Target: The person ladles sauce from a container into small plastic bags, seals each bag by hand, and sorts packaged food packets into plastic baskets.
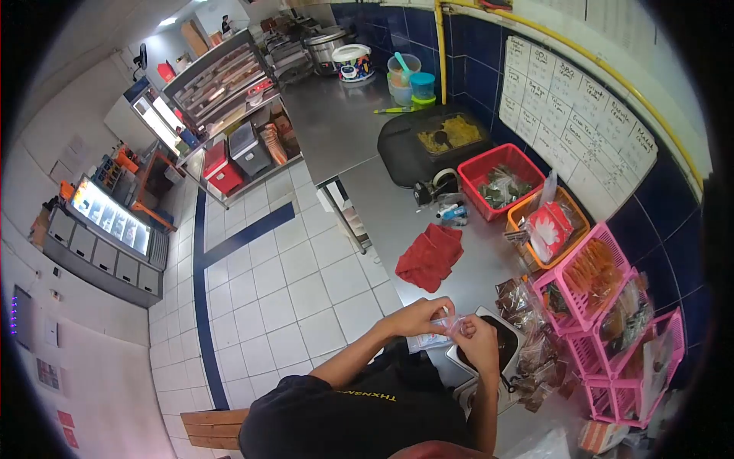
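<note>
Both of my hands meet at the counter's near edge, pinching a small clear plastic bag [454, 326] between them. My left hand [425, 317] has its fingers closed on the bag's left side. My right hand [479, 343] grips the right side, above a white-rimmed container of dark brown contents [506, 341]. Partly under my left hand lies a flat whitish-blue packet [427, 342]. Several small clear bags with brown contents [526, 312] are heaped right of the container. A crumpled red cloth [430, 257] lies farther up the counter.
Pink stacked baskets [589, 336] hold bagged goods at right. Beyond the cloth stand a red basket [501, 183], an orange basket [547, 226] and a black tray with yellow contents [428, 141]. A tape dispenser [436, 187] sits nearby. Tiled floor [306, 283] lies left of the counter.
</note>
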Demonstrator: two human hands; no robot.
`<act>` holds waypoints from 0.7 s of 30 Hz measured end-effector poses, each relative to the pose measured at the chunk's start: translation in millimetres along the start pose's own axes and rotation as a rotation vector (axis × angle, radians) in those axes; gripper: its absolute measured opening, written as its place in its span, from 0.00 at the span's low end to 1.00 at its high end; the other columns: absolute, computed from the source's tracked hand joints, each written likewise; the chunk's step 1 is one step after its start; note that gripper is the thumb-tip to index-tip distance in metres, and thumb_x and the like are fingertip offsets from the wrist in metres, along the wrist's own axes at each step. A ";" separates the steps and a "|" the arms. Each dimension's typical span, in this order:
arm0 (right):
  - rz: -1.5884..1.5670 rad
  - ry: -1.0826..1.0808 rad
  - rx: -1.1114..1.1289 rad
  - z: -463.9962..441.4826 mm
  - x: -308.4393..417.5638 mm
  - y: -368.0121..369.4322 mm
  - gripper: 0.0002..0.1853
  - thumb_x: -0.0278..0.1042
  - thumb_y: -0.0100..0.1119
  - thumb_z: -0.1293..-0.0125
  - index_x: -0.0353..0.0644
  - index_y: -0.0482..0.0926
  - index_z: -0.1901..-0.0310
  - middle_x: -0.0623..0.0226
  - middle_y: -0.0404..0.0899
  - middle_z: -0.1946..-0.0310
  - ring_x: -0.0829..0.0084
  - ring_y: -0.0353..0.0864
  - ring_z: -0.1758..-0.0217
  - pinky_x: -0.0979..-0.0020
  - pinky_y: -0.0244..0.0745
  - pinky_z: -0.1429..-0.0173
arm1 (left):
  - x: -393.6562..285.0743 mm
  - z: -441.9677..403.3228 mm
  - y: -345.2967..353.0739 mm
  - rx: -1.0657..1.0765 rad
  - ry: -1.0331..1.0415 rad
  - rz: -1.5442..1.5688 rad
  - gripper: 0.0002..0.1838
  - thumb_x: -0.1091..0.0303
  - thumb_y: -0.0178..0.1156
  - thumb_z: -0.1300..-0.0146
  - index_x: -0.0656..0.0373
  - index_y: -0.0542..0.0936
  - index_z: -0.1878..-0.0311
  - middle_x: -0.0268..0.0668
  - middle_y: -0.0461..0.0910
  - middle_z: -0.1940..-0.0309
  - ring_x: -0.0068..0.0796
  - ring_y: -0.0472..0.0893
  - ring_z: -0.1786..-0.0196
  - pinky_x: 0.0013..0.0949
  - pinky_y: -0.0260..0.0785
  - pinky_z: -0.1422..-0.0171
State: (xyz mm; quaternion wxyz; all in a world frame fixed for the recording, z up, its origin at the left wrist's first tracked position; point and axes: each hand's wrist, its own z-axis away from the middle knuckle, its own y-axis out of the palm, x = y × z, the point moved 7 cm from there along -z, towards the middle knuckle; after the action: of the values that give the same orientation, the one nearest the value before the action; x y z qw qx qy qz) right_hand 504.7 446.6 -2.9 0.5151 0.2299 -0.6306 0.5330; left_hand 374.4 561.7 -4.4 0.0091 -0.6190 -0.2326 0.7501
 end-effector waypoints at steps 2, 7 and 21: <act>0.005 0.004 0.008 6.3 -6.4 -0.7 0.11 0.27 0.73 0.41 0.32 0.84 0.60 0.61 0.85 0.72 0.75 0.82 0.70 0.71 0.79 0.61 | -4.0 -3.0 6.3 0.025 0.059 0.015 0.24 0.62 0.75 0.36 0.54 0.73 0.44 0.40 0.88 0.68 0.35 0.84 0.68 0.39 0.72 0.61; 0.113 -0.078 -0.129 16.5 -1.9 -14.4 0.09 0.30 0.64 0.31 0.34 0.83 0.55 0.52 0.85 0.63 0.52 0.87 0.59 0.57 0.79 0.53 | -18.0 -9.0 11.0 0.052 0.046 0.017 0.24 0.61 0.75 0.35 0.54 0.73 0.43 0.41 0.88 0.67 0.35 0.85 0.67 0.38 0.72 0.61; 0.335 -0.091 -0.320 18.4 11.0 -14.1 0.07 0.28 0.59 0.27 0.36 0.78 0.52 0.50 0.79 0.61 0.48 0.82 0.55 0.52 0.76 0.51 | 0.8 -13.4 12.0 0.027 -0.017 0.077 0.24 0.63 0.76 0.36 0.56 0.75 0.43 0.38 0.88 0.65 0.24 0.82 0.64 0.32 0.72 0.59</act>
State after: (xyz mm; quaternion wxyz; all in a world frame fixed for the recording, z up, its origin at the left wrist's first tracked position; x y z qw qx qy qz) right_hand 505.1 428.1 14.9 0.4207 0.0613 -0.7588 0.4934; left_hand 390.0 555.7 -11.2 -0.0135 -0.6210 -0.1984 0.7582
